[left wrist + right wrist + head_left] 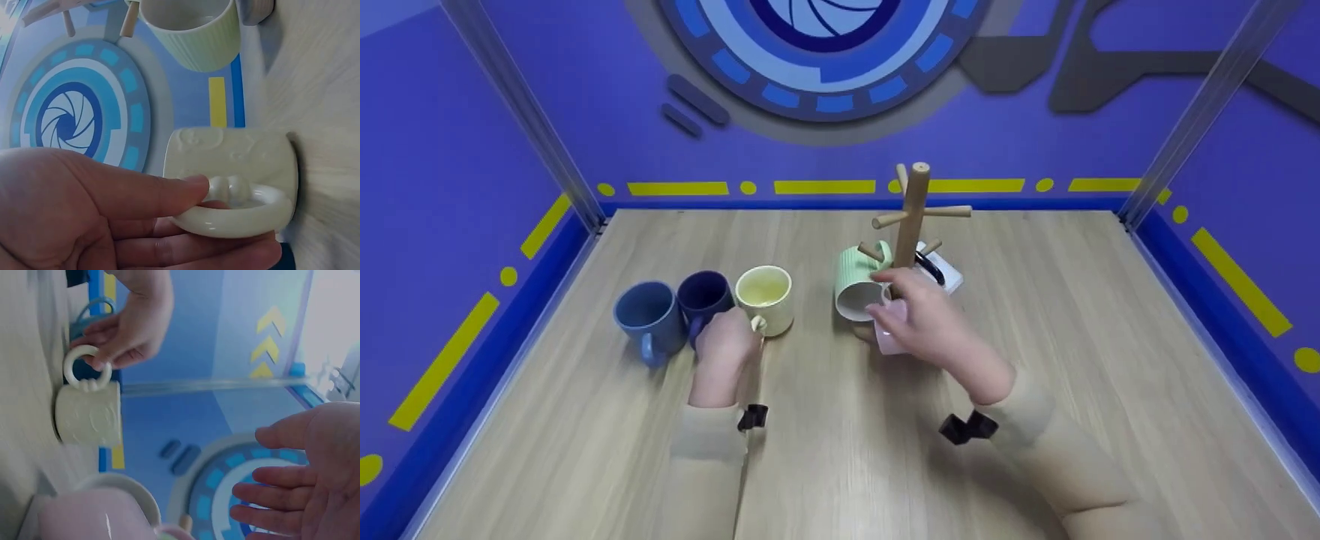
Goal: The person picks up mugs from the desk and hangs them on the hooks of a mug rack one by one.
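In the head view my left hand (727,341) is at the handle of a pale yellow mug (769,304), which stands upright on the table. The left wrist view shows its thumb and fingers pinching that handle (242,219). Just left of it stand a dark blue mug (705,292), partly covered by the hand, and a grey-blue mug (649,315). My right hand (922,315) is beside a pink mug (892,330) at the wooden mug tree (913,217). Its fingers (275,495) are extended, apart from the pink mug in the right wrist view. A ribbed green mug (855,274) hangs tilted on the tree.
Behind the mug tree, a black curved handle (931,268) shows next to a white piece (952,276), partly hidden. Upper pegs (949,211) of the tree stick out bare. Blue-purple panels (472,187) enclose the wooden table (825,450) at the back and sides.
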The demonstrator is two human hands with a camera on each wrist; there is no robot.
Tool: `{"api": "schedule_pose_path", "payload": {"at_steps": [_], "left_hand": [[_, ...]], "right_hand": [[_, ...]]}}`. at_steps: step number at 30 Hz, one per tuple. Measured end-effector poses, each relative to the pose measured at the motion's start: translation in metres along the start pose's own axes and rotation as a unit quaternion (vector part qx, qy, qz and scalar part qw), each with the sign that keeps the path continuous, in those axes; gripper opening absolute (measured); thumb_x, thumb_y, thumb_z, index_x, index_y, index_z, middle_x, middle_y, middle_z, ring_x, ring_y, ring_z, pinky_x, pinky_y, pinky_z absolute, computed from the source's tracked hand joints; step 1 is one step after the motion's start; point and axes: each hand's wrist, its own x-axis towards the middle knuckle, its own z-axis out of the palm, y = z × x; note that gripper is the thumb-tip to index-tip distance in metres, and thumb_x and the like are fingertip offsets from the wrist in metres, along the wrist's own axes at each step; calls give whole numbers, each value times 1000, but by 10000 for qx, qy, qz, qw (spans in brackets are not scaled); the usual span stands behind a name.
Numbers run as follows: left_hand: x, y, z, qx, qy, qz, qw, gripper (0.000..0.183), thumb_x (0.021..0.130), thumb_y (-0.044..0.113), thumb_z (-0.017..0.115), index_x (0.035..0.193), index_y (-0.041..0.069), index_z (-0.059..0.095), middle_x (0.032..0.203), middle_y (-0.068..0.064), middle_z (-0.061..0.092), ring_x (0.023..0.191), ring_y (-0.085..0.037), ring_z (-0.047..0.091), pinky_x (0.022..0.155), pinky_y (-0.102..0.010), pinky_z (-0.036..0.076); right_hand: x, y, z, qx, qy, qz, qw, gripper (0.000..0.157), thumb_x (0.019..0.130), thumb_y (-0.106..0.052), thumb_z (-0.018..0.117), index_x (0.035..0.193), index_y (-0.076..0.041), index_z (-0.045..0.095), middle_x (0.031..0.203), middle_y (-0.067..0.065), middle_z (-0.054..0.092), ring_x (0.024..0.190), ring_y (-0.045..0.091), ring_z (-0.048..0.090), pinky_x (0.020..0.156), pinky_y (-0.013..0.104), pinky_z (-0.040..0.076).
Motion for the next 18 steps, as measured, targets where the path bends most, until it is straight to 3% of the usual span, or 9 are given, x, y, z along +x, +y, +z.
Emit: {"api": "schedule_pose_path", "payload": {"at_steps": [4, 8, 13, 18], "left_hand": [[-3, 0, -7, 168, -72, 1, 9998, 20, 94, 20, 63, 81, 6, 67, 104, -23, 75, 98, -40, 72, 81, -56, 57], [-9, 4, -14, 223, 44, 12, 9997, 22, 94, 23, 69, 80, 7, 70, 99, -19, 76, 97, -39, 73, 82, -53, 57], [-17, 9, -22, -9, 339, 219, 9992, 16, 92, 24, 77, 88, 9, 77, 87, -13, 76, 89, -35, 73, 76, -51, 56], [-25, 15, -27, 23, 654, 664, 9956, 14, 88, 25, 80, 88, 11, 80, 87, -11, 78, 86, -34, 74, 74, -51, 57]], "right_hand": [[11, -12, 22, -483, -756, -287, 9956, 50, 96, -25, 73, 137, -3, 59, 138, 16, 65, 131, 33, 60, 113, 48, 48], [20, -17, 45, -747, -1512, -463, 9846, 63, 95, -27, 75, 147, -1, 50, 149, 18, 56, 141, 34, 52, 120, 47, 42], [29, -16, 72, -1027, -1803, -704, 9757, 84, 87, -21, 83, 154, 3, 39, 158, 23, 44, 148, 38, 43, 122, 48, 39], [36, -13, 92, -1181, -2058, -699, 9689, 103, 79, -16, 89, 160, 0, 28, 165, 24, 32, 152, 39, 37, 123, 47, 38]]}}
